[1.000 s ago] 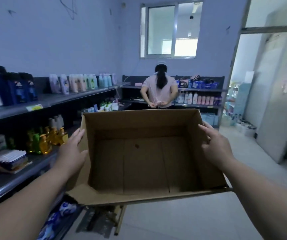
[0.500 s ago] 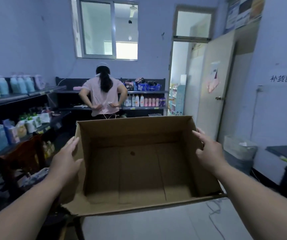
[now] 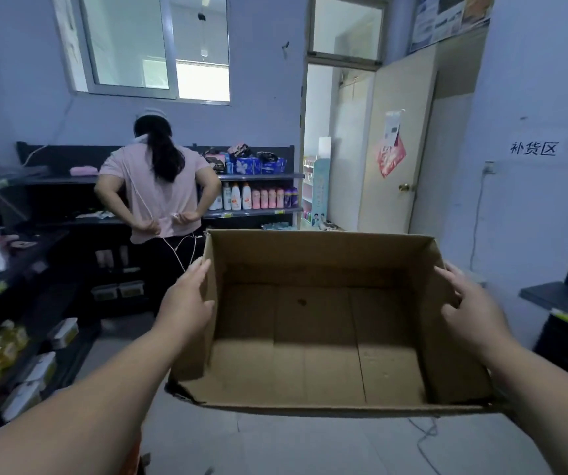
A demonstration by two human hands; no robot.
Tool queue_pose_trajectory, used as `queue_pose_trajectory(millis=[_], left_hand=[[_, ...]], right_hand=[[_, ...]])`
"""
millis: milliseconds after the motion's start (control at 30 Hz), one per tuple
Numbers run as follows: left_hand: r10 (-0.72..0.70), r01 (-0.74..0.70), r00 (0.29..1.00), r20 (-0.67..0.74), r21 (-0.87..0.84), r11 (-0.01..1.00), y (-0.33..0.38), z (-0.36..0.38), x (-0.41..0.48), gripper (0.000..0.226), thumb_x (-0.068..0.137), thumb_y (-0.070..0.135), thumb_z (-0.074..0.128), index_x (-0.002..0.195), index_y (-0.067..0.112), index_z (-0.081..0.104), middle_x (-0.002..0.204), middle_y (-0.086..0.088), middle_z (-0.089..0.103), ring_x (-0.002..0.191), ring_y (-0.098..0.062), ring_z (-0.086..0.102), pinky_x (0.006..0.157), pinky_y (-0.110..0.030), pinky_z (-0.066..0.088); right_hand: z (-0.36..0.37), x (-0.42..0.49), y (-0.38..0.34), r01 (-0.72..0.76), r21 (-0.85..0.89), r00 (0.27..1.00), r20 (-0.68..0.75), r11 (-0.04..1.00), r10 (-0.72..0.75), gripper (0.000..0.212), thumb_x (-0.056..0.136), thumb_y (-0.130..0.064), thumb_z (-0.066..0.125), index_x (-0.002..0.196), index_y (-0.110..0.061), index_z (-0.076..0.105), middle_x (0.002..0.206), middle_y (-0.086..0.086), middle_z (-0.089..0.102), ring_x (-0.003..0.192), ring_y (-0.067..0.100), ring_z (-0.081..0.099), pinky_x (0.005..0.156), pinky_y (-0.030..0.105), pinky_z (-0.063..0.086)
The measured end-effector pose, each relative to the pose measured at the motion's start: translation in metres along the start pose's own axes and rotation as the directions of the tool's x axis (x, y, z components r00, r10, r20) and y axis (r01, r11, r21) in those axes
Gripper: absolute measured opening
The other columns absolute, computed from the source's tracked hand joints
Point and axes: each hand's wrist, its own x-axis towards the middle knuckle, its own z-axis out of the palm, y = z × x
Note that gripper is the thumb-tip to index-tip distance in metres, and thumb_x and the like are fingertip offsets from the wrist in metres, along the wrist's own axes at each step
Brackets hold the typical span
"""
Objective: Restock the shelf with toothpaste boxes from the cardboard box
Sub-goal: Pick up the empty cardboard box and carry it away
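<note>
Carrying, head view: box (image 3: 310,258), empty, no toothpaste visible, held mid-air between left hand (image 3: 186,303) and right hand (image 3: 471,306), fingers straight, pressed flat on its side walls. Step, likely: stock exhausted. Next: set box down.

The cardboard box (image 3: 323,337) was plain brown and open at the top, its bare bottom showing seams and a small dark spot, its near left corner torn and ragged. It hung in the air, tipped a little toward the viewer, with the left hand (image 3: 186,303) flat against the outside of its left wall and the right hand (image 3: 471,310) spread on its right wall. The dark shelf (image 3: 36,248) ran along the left, well apart from it.
</note>
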Motion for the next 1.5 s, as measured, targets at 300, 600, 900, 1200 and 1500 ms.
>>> queue_pose_trajectory(millis=[300, 600, 900, 1200, 1500], left_hand=[[0.076, -0.078, 0.995, 0.058, 0.042, 0.996, 0.002, 0.087, 0.145, 0.076, 0.084, 0.003, 0.068, 0.149, 0.017, 0.031, 0.158, 0.006, 0.023, 0.139, -0.019, 0.035, 0.109, -0.027, 0.031], [0.088, -0.094, 0.992, 0.094, 0.057, 0.994, 0.039, 0.195, 0.308, 0.078, 0.085, 0.003, 0.066, 0.151, 0.018, 0.026, 0.159, 0.005, 0.019, 0.139, -0.022, 0.035, 0.104, -0.031, 0.037], [0.159, -0.163, 0.975, 0.158, 0.013, 0.987, 0.058, 0.326, 0.463, 0.079, 0.084, 0.002, 0.067, 0.151, 0.018, 0.028, 0.158, 0.004, 0.021, 0.139, -0.024, 0.035, 0.108, -0.036, 0.036], [0.321, -0.302, 0.913, 0.252, -0.112, 0.947, 0.085, 0.465, 0.668, 0.080, 0.083, 0.001, 0.067, 0.151, 0.017, 0.028, 0.158, 0.003, 0.021, 0.141, -0.022, 0.032, 0.113, -0.034, 0.029], [0.386, -0.363, 0.870, 0.307, -0.132, 0.922, 0.146, 0.590, 0.800, 0.079, 0.083, 0.003, 0.067, 0.150, 0.017, 0.027, 0.158, 0.001, 0.022, 0.142, -0.022, 0.028, 0.115, -0.034, 0.024]], right_hand=[[0.054, 0.109, 0.047, -0.118, -0.016, 0.991, -0.068, 0.993, 0.116, 0.064, 0.087, 0.010, 0.052, 0.143, -0.022, 0.047, 0.155, -0.011, 0.033, 0.126, 0.023, 0.050, 0.083, 0.020, 0.040], [0.095, 0.268, 0.120, -0.191, -0.033, 0.979, -0.083, 0.981, 0.188, 0.063, 0.089, 0.008, 0.050, 0.143, -0.024, 0.046, 0.155, -0.013, 0.032, 0.092, 0.014, 0.057, 0.056, 0.009, 0.032], [0.142, 0.390, 0.197, -0.249, -0.087, 0.957, -0.172, 0.965, 0.232, 0.064, 0.089, 0.008, 0.050, 0.143, -0.025, 0.046, 0.154, -0.013, 0.033, 0.123, 0.018, 0.051, 0.082, 0.014, 0.040], [0.196, 0.536, 0.258, -0.357, -0.119, 0.904, -0.296, 0.926, 0.310, 0.064, 0.088, 0.007, 0.051, 0.143, -0.025, 0.047, 0.154, -0.013, 0.033, 0.117, 0.016, 0.054, 0.077, 0.011, 0.040], [0.224, 0.650, 0.337, -0.468, -0.143, 0.841, -0.376, 0.872, 0.389, 0.064, 0.084, 0.010, 0.050, 0.140, -0.022, 0.050, 0.154, -0.010, 0.035, 0.131, 0.021, 0.048, 0.102, 0.025, 0.039]])
